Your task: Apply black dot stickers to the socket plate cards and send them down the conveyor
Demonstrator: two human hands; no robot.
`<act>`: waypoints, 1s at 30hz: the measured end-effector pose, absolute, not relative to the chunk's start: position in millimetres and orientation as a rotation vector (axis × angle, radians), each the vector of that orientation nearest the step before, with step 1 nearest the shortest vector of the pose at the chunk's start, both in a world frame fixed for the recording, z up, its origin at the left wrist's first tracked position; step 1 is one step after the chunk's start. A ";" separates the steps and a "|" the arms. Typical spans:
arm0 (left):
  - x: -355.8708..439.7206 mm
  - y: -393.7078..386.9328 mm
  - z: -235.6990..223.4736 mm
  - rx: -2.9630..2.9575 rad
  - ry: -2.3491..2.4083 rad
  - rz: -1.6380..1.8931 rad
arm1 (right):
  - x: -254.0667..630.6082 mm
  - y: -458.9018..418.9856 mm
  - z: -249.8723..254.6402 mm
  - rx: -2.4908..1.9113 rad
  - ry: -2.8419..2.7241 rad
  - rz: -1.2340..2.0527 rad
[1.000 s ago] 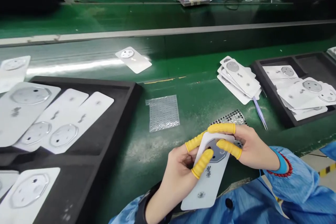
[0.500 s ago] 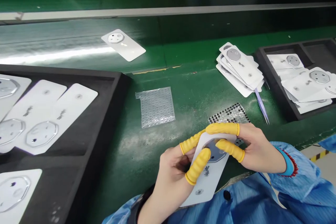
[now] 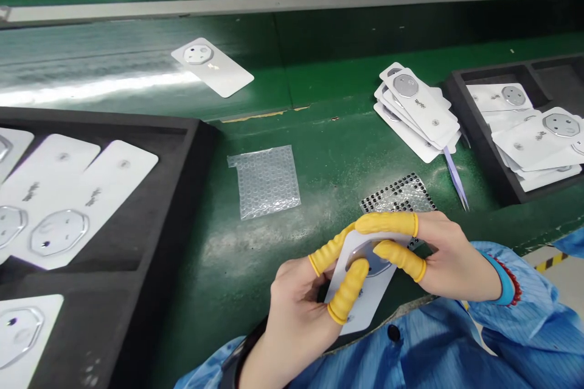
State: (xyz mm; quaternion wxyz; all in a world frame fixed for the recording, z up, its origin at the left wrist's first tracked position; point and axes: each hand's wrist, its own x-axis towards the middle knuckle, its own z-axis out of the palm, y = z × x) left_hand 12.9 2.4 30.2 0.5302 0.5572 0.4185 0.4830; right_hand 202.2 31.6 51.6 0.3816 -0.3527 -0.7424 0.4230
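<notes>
Both hands wear yellow finger cots on thumb and forefinger. A white phone back cover (image 3: 373,301) is held tilted between them, its grey octagonal camera ring uppermost and partly behind the thumbs. My left hand (image 3: 303,304) is closed on the cover's left edge, thumb on the face beside the ring. My right hand (image 3: 442,249) pinches the top right part, forefinger along the upper edge and thumb over the ring. Just beyond the right hand, a clear sheet with rows of black dots (image 3: 396,194) lies on the green bench, partly hidden by the fingers.
Bubble wrap (image 3: 269,184) lies ahead of my left hand. Purple tweezers (image 3: 455,180) rest by a stack of covers (image 3: 431,121). Black trays stand left (image 3: 180,206) and right (image 3: 481,134), both holding more covers. A single cover (image 3: 225,78) lies farther back.
My view has shifted slightly. The held cover is tipped more, so it looks shorter, and my left thumb now covers much of its printed mark. Both hands keep their grip.
</notes>
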 end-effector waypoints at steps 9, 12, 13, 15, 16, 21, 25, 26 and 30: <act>10.1 -1.6 27.9 1.489 1.054 1.279 | 204.3 29.9 53.3 -0.875 -1.875 1.153; 10.4 1.2 29.7 1.482 1.010 1.290 | 204.4 30.1 53.0 -0.863 -1.868 1.141; 10.7 2.4 30.2 1.476 1.005 1.292 | 204.4 30.2 53.1 -0.859 -1.865 1.137; 11.7 4.5 30.2 1.456 1.003 1.299 | 204.3 30.1 53.4 -0.856 -1.862 1.129; 12.3 5.2 29.8 1.443 1.002 1.303 | 204.3 30.1 53.5 -0.858 -1.863 1.128; 14.3 5.4 28.4 1.367 1.060 1.297 | 203.7 29.5 52.1 -0.881 -1.888 1.096; 14.0 2.4 27.5 1.284 1.131 1.211 | 202.8 28.8 50.3 -0.883 -1.909 1.069; 13.9 1.2 26.2 1.287 1.139 1.197 | 202.6 28.7 50.1 -0.884 -1.914 1.070; 15.7 -3.6 18.7 1.351 1.227 1.302 | 202.5 28.8 50.5 -0.902 -1.909 1.066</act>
